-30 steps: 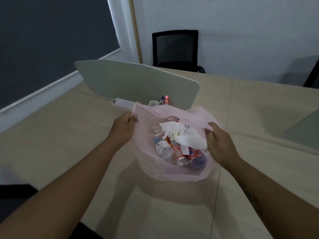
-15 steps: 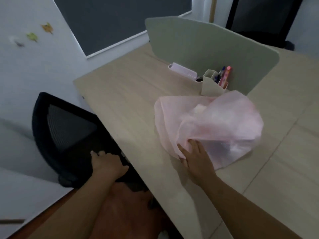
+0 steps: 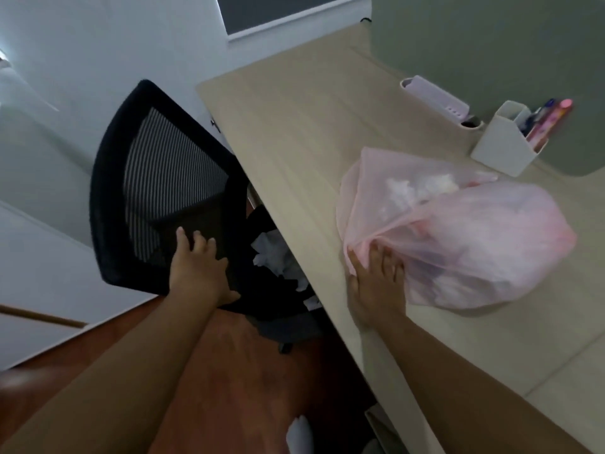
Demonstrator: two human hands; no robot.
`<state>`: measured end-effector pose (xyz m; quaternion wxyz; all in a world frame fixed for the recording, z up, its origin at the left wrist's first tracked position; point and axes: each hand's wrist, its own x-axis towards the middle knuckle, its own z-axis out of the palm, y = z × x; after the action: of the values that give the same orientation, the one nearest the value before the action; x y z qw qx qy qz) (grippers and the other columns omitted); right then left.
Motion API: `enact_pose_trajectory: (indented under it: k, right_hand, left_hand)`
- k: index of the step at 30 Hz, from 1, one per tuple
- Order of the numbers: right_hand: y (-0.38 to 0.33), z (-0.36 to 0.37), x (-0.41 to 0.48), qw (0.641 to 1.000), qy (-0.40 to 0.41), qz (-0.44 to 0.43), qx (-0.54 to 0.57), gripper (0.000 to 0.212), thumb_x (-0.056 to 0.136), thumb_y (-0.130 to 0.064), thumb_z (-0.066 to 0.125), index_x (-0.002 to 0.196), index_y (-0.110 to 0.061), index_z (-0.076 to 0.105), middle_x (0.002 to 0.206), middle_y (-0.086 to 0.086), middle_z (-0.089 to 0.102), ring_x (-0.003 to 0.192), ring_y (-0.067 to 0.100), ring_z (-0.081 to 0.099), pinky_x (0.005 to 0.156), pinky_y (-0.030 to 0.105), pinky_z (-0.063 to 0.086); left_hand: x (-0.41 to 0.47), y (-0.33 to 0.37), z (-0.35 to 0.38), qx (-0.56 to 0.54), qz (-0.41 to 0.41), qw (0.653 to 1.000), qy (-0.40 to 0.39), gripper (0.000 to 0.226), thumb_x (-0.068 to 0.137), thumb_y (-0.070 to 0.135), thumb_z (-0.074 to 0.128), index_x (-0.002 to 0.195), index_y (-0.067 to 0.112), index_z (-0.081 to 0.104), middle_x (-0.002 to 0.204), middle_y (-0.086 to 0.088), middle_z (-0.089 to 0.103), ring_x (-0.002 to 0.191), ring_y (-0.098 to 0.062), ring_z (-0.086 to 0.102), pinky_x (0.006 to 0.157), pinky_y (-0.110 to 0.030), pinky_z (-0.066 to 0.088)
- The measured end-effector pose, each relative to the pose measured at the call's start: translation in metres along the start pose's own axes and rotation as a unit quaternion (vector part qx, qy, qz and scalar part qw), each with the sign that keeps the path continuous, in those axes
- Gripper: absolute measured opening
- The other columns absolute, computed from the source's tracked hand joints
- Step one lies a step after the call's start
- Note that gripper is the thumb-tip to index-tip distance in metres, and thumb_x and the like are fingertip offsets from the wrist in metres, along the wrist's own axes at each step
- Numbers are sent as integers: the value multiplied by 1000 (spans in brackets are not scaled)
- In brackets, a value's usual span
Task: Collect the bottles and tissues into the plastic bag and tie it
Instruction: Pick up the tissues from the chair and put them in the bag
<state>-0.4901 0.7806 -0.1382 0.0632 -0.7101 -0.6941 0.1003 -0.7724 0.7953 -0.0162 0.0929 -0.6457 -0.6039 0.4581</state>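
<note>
The pink plastic bag (image 3: 458,231) lies on its side on the light wooden desk (image 3: 294,132), with white tissues showing faintly through it. My right hand (image 3: 375,283) rests flat against the bag's near end, fingers spread on the plastic. My left hand (image 3: 199,270) grips the top edge of a black mesh office chair (image 3: 154,178) beside the desk. Crumpled white tissues (image 3: 273,253) lie on the chair seat, partly under the desk edge. No bottle shows clearly through the bag.
A white pen holder (image 3: 501,142) with pens and a pale purple box (image 3: 435,99) stand behind the bag against a grey-green desk divider (image 3: 491,44). Something white (image 3: 298,434) lies on the brown floor below. A white wall is at left.
My left hand let go of the bag's rim and went to the chair back; the bag fell onto its side under my right hand. The view swung left and down.
</note>
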Motion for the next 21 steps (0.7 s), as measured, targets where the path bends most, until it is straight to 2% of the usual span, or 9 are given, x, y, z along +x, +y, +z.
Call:
enact_pose_trajectory:
  k: [4, 9, 13, 15, 18, 21]
  right_hand:
    - [-11, 5, 3, 999, 9, -24, -19, 58, 93, -40, 39, 150, -37, 28, 158, 16, 28, 145, 38, 23, 118, 55, 19]
    - [-17, 8, 23, 999, -7, -49, -18, 59, 95, -47, 30, 152, -38, 16, 162, 13, 15, 149, 34, 12, 120, 52, 10]
    - [-22, 12, 32, 998, 4, -58, -32, 61, 93, -51, 32, 151, -35, 24, 161, 14, 20, 146, 37, 18, 116, 53, 19]
    - [-22, 13, 32, 997, 10, -64, -40, 62, 92, -50, 35, 151, -32, 27, 159, 16, 23, 144, 38, 22, 115, 54, 22]
    - [-22, 15, 32, 997, 6, -64, -52, 62, 92, -49, 36, 151, -31, 26, 158, 17, 24, 143, 38, 23, 114, 54, 23]
    - [-25, 13, 38, 996, -3, -68, -61, 63, 91, -50, 34, 150, -31, 27, 158, 19, 23, 143, 38, 22, 114, 54, 21]
  left_hand:
    - [8, -3, 29, -34, 19, 999, 28, 94, 79, 87, 17, 156, 35, 6, 165, -8, 1, 149, -39, -3, 112, -65, -7]
    - [5, 56, 68, -218, 120, 968, 33, 113, 65, 96, 29, 154, 38, -9, 165, -4, -5, 148, -40, -7, 116, -59, -8]
    - [2, 104, 94, -335, 161, 928, -43, 126, 45, 100, 20, 152, 42, -12, 165, -3, -7, 148, -42, -3, 117, -58, -2]
    - [3, 117, 107, -364, 178, 912, -66, 127, 43, 101, 18, 154, 42, -2, 164, -2, 11, 146, -41, 13, 118, -57, 4]
    - [5, 120, 127, -346, 179, 921, -7, 111, 53, 97, 18, 146, 37, 29, 140, 1, 50, 129, -33, 44, 115, -53, 19]
    - [9, 111, 142, -353, 178, 918, 37, 97, 59, 92, 26, 136, 35, 45, 119, 0, 62, 113, -31, 54, 104, -43, 33]
